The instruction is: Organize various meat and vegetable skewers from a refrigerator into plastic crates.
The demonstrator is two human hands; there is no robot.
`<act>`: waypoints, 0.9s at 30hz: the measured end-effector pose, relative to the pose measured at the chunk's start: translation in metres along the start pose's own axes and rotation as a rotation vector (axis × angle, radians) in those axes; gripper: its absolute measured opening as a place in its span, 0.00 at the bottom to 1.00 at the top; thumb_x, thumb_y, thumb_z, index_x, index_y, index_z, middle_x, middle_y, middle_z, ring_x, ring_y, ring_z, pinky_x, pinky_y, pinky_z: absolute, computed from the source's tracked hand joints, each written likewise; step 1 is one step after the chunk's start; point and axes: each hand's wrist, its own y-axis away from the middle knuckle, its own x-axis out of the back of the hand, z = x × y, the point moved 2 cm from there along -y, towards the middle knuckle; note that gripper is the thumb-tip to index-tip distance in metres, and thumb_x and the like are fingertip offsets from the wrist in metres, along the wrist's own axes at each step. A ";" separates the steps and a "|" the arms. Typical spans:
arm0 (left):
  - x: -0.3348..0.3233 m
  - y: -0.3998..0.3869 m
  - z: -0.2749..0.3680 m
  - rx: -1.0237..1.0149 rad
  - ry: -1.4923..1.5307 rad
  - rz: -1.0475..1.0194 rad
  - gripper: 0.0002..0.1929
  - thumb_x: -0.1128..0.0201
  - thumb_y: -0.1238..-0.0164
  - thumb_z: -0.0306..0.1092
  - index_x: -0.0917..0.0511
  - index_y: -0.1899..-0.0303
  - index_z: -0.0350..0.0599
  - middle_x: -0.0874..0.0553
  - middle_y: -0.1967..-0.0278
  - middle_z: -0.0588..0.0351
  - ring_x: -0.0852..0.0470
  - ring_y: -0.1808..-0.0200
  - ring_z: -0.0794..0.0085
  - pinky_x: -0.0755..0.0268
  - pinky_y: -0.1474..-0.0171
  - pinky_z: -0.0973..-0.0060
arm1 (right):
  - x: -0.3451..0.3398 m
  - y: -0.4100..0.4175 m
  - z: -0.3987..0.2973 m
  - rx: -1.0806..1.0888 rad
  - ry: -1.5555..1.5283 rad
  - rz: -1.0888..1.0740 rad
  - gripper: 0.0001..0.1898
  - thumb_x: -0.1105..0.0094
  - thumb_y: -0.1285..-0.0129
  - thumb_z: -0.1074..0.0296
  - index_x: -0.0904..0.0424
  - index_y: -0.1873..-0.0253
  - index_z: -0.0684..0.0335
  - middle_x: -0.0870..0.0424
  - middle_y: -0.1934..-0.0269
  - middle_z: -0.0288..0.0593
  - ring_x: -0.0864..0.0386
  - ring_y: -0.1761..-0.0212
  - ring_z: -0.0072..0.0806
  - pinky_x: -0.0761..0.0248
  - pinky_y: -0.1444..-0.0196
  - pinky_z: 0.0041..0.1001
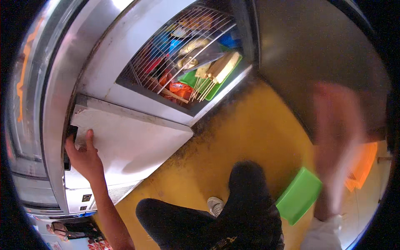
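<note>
My left hand (83, 156) touches the edge of a white cabinet door (134, 143) near its black handle, fingers spread. On the right, my right hand (336, 103) is blurred by motion and raised in front of a dark metal panel; whether it holds anything cannot be told. Before me an open compartment shows a wire rack (200, 39) over bagged food. Inside it, at the front, skewered pale food (223, 68) lies on a green tray (212, 93). Another green plastic tray (300, 197) is low on the right, beside my right forearm.
Orange plastic items (364, 167) stand at the far right. My bent knees are over a yellow-brown floor (243, 125). A curved glass and metal counter edge (56, 109) runs down the left. At the bottom left a person (70, 229) is visible in the distance.
</note>
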 end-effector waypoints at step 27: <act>-0.008 0.019 -0.020 0.120 0.232 0.122 0.30 0.34 0.29 0.31 0.38 0.30 0.42 0.14 0.56 0.49 0.22 0.71 0.73 0.27 0.70 0.77 | -0.599 -0.236 -0.020 -0.073 -0.006 -0.355 0.23 0.47 0.32 0.61 0.28 0.37 0.65 0.23 0.39 0.59 0.29 0.34 0.55 0.38 0.31 0.50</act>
